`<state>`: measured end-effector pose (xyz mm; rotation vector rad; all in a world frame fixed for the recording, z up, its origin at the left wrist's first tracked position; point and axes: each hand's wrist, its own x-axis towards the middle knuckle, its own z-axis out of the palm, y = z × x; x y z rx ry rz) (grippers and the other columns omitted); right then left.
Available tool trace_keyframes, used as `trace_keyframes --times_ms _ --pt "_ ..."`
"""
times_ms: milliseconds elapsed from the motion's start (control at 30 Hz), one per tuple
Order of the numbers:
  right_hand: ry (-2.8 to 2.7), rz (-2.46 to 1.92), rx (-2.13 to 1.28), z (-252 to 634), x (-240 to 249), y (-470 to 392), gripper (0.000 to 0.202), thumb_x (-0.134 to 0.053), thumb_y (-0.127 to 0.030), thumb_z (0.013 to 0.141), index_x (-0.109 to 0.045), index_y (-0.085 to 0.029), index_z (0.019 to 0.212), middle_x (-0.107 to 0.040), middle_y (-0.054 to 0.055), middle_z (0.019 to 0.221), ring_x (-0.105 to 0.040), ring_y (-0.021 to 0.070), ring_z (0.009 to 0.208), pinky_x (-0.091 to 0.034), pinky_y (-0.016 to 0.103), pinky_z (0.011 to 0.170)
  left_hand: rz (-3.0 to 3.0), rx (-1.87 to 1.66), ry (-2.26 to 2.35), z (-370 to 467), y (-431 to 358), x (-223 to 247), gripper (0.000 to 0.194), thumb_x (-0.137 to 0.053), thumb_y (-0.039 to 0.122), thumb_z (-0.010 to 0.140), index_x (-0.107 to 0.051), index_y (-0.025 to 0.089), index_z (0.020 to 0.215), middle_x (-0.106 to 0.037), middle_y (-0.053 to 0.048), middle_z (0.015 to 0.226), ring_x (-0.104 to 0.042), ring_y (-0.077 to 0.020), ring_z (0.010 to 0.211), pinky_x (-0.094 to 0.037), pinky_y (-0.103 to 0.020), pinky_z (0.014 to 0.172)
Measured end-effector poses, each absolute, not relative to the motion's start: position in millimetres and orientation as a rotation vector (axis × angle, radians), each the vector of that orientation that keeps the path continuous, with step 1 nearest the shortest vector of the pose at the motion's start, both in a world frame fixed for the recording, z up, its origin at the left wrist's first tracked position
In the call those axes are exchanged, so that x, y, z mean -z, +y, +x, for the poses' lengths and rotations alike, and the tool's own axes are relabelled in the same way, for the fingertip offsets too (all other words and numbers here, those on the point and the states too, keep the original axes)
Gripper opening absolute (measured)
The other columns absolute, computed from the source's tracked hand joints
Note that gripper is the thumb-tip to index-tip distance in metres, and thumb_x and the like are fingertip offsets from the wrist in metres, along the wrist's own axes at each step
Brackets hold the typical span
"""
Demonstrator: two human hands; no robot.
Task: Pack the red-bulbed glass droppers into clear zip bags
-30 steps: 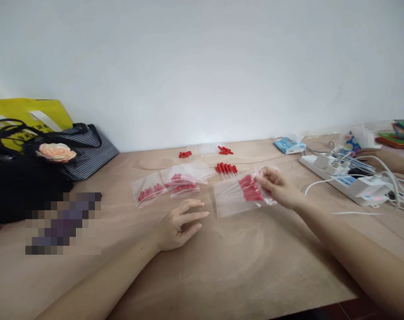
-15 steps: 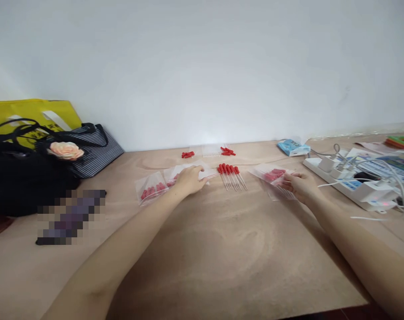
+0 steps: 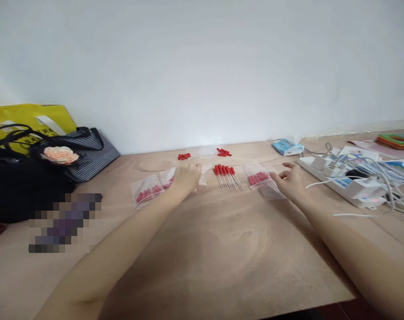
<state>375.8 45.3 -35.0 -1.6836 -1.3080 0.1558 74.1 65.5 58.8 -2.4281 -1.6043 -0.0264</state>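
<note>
Resting beside right hand: bag of red-capped droppers, touching fingertips.

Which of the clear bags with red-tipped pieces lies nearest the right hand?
The bag right of the loose row of droppers, just beside the right hand. The other bags lie by the left hand.

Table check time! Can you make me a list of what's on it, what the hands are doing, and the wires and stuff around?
Surface: tan wooden table, partly bare.
Job's things: loose red-tipped droppers; filled bag at right; filled bags at left.
Clutter: black handbag, striped bag, tissue pack.
Hands: left hand rests on a bag; right hand open beside the filled bag.
Cables: white power strip with plugged chargers.
Surroundings: plain white wall.
</note>
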Motion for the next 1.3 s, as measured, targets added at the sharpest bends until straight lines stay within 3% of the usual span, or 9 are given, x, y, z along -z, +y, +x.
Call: trace_keyframes --times_ms 167,267,400,533,700,833,933,1167,1300 --pt "-1.583 -1.427 -0.329 335 36 31 0.037 -0.052 -0.041 0.078 -0.046 -0.015 0.104 -0.049 -0.004 0.057 -0.049 0.0137 0.052 -0.039 0.026 0.052 -2.631 -0.077 -1.417 70 -15 -45 0.017 -0.047 0.015 0.083 -0.062 0.011 0.079 -0.063 -0.01 0.073 -0.062 -0.0245 0.071 -0.047 -0.032 0.061" --pt "-1.848 -1.276 -0.4 313 36 18 0.027 -0.05 -0.035 0.081 -0.051 -0.016 0.1 -0.048 -0.004 0.056 -0.046 0.0109 0.048 -0.035 0.024 0.048 -2.917 0.122 -1.345 55 -36 -26 0.031 -0.046 0.036 0.086 -0.062 0.011 0.078 -0.061 -0.007 0.066 -0.061 -0.022 0.063 -0.047 -0.033 0.059" --pt "-2.099 -1.101 -0.454 299 32 5 0.016 -0.051 -0.03 0.082 -0.059 -0.017 0.087 -0.05 -0.003 0.055 -0.045 0.0094 0.048 -0.035 0.022 0.047 -3.084 0.37 -0.84 18 -13 -12 0.046 -0.045 0.049 0.084 -0.057 0.013 0.111 -0.059 -0.014 0.109 -0.054 -0.0293 0.103 -0.04 -0.045 0.091" --pt "-2.276 -0.886 -0.552 295 21 -4 0.018 -0.057 -0.033 0.08 -0.063 -0.017 0.077 -0.058 0.002 0.068 -0.053 0.0108 0.061 -0.04 0.023 0.054 -3.178 0.03 -0.757 -5 12 -9 0.057 -0.039 0.052 0.088 -0.032 0.024 0.137 -0.029 -0.009 0.144 -0.023 -0.0294 0.133 -0.018 -0.049 0.107" --pt "-2.418 -0.666 -0.622 287 18 -10 0.022 -0.055 -0.031 0.083 -0.065 -0.017 0.095 -0.061 0.006 0.082 -0.057 0.0135 0.074 -0.045 0.027 0.067 -3.062 -0.151 -1.196 8 -11 -4 0.058 -0.028 0.051 0.091 -0.021 0.021 0.141 -0.015 -0.012 0.148 -0.016 -0.0313 0.134 -0.022 -0.052 0.104" --pt "-2.413 -0.714 -0.511 285 25 -6 0.024 -0.05 -0.029 0.085 -0.064 -0.016 0.101 -0.06 0.007 0.08 -0.054 0.0144 0.074 -0.045 0.028 0.067 -2.839 -0.067 -1.354 25 -35 -7 0.057 -0.033 0.051 0.089 -0.041 0.014 0.132 -0.044 -0.019 0.131 -0.045 -0.035 0.112 -0.037 -0.053 0.091" --pt "-2.427 -0.715 -0.445 284 28 -3 0.026 -0.05 -0.03 0.085 -0.064 -0.017 0.103 -0.059 0.008 0.084 -0.054 0.0156 0.079 -0.046 0.03 0.071 -2.919 0.017 -1.161 26 -33 -9 0.05 -0.041 0.048 0.086 -0.054 0.014 0.121 -0.058 -0.016 0.105 -0.053 -0.0305 0.095 -0.041 -0.051 0.086" --pt "-2.526 -0.655 -0.36 276 24 -10 0.041 -0.057 -0.042 0.079 -0.06 -0.017 0.112 -0.057 0.012 0.112 -0.051 0.0222 0.104 -0.04 0.04 0.09 -3.165 0.053 -1.127 15 -9 2 0.047 -0.038 0.044 0.091 -0.035 0.029 0.135 -0.023 -0.008 0.146 -0.017 -0.0307 0.134 -0.022 -0.054 0.104" --pt "-2.56 -0.729 -0.514 274 23 -15 0.059 -0.059 -0.048 0.076 -0.048 -0.019 0.126 -0.054 0.013 0.123 -0.047 0.0242 0.116 -0.019 0.051 0.105 -3.185 0.004 -1.17 16 -11 4 0.051 -0.037 0.047 0.09 -0.031 0.028 0.137 -0.019 -0.008 0.147 -0.012 -0.0308 0.135 -0.017 -0.055 0.106"
